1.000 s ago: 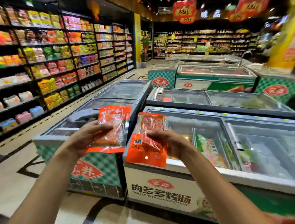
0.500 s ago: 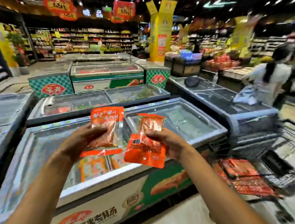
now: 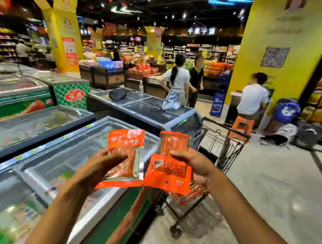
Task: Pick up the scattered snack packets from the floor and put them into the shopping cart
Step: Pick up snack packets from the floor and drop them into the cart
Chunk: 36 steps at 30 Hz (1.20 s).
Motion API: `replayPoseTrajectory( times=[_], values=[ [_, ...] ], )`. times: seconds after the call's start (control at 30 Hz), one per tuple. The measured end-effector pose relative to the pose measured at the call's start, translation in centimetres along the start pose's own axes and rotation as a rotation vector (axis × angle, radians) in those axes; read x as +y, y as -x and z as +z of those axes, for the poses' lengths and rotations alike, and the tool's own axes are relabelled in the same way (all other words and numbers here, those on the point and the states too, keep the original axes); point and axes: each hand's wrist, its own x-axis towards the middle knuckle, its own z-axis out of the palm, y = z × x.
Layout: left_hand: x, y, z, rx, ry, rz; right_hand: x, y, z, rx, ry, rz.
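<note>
I hold two orange snack packets at chest height. My left hand (image 3: 101, 167) grips one snack packet (image 3: 126, 140) with its printed front toward me. My right hand (image 3: 193, 165) grips the other snack packet (image 3: 168, 174), its back with a barcode facing me. A black wire shopping cart (image 3: 222, 144) stands just behind and to the right of my right hand. Orange packets (image 3: 192, 194) lie in the cart's basket, mostly hidden behind the right-hand packet.
Glass-topped chest freezers (image 3: 66, 154) fill the left and centre, right in front of me. A beige floor (image 3: 273, 191) stretches to the right of the cart. Three people (image 3: 178, 82) stand beyond the freezers, one of them by an orange stool (image 3: 241, 125) next to a yellow pillar (image 3: 281, 44).
My view has swung right, away from the shelves and along the freezers. The shopping cart has come into view next to my right hand. Both hands keep their packets.
</note>
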Motion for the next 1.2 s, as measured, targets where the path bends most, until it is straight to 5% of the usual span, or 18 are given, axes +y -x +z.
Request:
replayPoseTrajectory(
  times=[0.37, 0.7, 1.2],
  values=[
    [-2.7, -19.2, 15.3, -0.220, 0.132, -0.111, -9.2, -4.3, -19.7, 0.274, 0.053, -0.094],
    [-4.8, -34.1, 25.0, -0.234, 0.142, -0.169, -15.3, -12.3, -32.9, 0.287, 0.025, -0.062],
    [-11.2, -59.1, 30.1, -0.226, 0.151, -0.217, -21.8, -31.3, -51.2, 0.197, 0.035, 0.044]
  ],
)
